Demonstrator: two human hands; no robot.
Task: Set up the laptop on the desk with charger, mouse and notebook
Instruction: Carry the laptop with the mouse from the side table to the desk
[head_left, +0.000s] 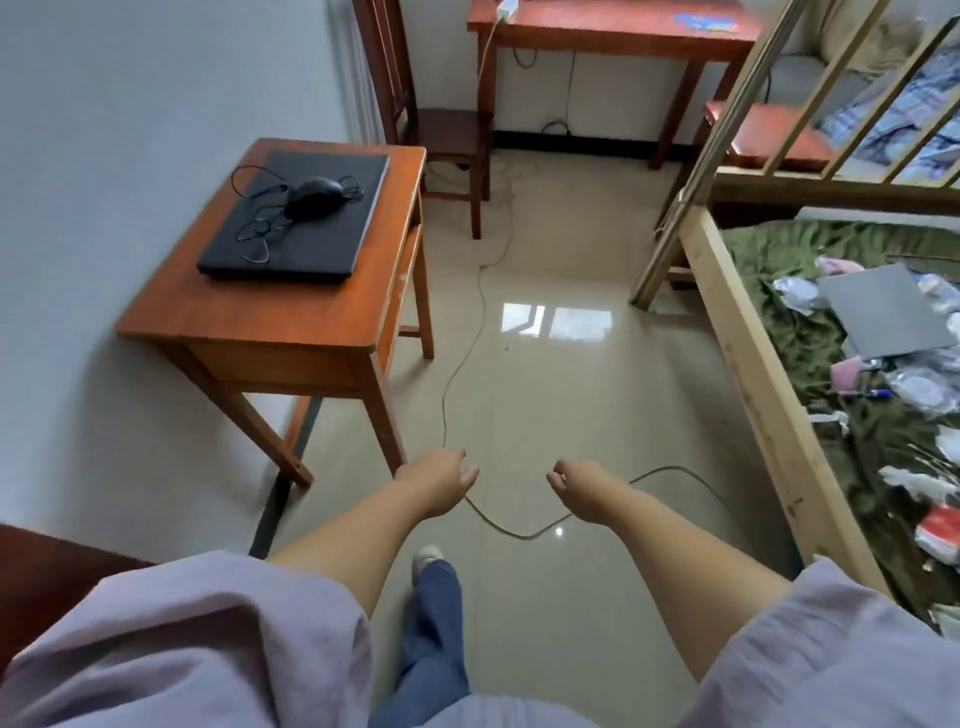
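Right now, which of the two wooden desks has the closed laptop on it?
The small desk against the left wall. The closed laptop lies on it under a wired mouse; the far desk holds none.

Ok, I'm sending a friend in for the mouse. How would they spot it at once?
Find the small orange-brown desk against the left wall. A closed black laptop lies flat on it. The mouse sits on the lid's far half: a rounded black hump, its thin cord looped loosely across the lid.

I can read no text anywhere; the blue sticker (707, 21) on the far desk (597, 31), top of frame, is blurred.
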